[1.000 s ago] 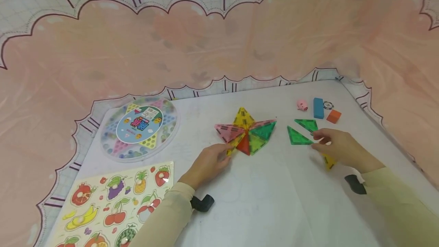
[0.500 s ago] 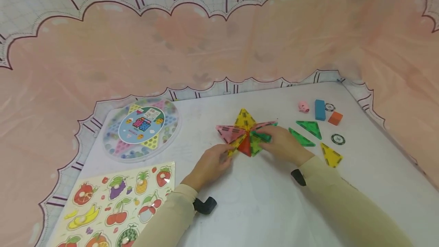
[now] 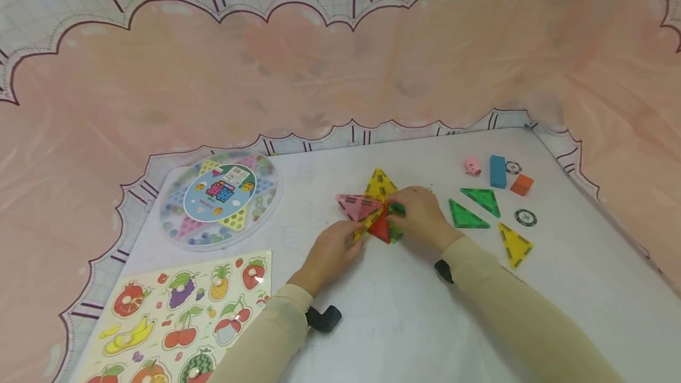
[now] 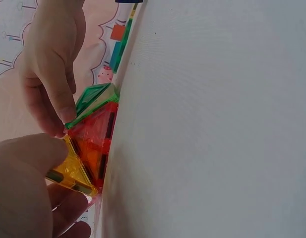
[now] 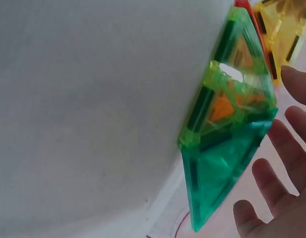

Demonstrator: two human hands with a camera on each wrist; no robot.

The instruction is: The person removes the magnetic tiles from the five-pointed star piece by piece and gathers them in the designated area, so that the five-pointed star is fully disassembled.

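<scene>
A star-like build of translucent magnetic tiles stands mid-table in the head view, with a pink tile (image 3: 357, 205), a red tile (image 3: 380, 228) and a yellow back tile (image 3: 379, 182). My left hand (image 3: 331, 256) pinches a yellow triangular tile (image 4: 73, 171) at its front left, thumb over the tile. My right hand (image 3: 422, 214) reaches over the build's right side, fingertips near the peak. In the right wrist view its fingers (image 5: 276, 186) are spread behind a teal tile (image 5: 219, 168) and a light green tile (image 5: 237, 99); contact is unclear.
Two loose green triangles (image 3: 468, 215) and a yellow triangle (image 3: 515, 245) lie to the right. Behind them are a pink pig figure (image 3: 472, 166), a blue block (image 3: 498, 171), an orange block (image 3: 522, 185) and round chips (image 3: 525, 217). A fruit puzzle board (image 3: 181, 318) and round game case (image 3: 220, 200) lie left.
My right hand has moved left from the loose tiles onto the build, then slightly farther toward its peak. My left hand has kept its pinch on the yellow tile.
</scene>
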